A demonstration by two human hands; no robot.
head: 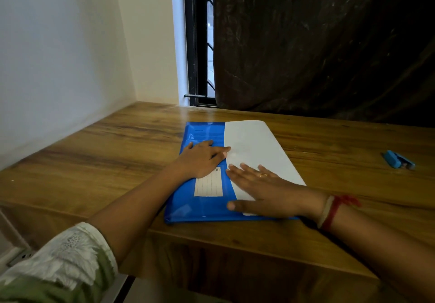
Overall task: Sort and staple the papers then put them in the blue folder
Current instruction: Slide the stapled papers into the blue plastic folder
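On my feed, a white wall (47, 55) bounds the left side of a wooden table (94, 161), with a green-and-white sleeve (70, 255) at the lower left. My left hand (202, 159) lies flat on the blue folder (188, 210), fingers straight and close together, holding nothing, their tips at the edge of the white flap (254, 137). The folder lies flat near the table's front edge, a lined label (208, 186) beside my left wrist. Printed papers (204, 133) show faintly through the blue cover at its far end. My right hand (261, 189) presses the flap with fingers spread wide, thumb reaching onto the blue cover; a ring (263, 175) and a red wrist thread (334, 210) are visible. Well apart to the right lies a blue stapler (397, 160), below a dark curtain (317, 43).
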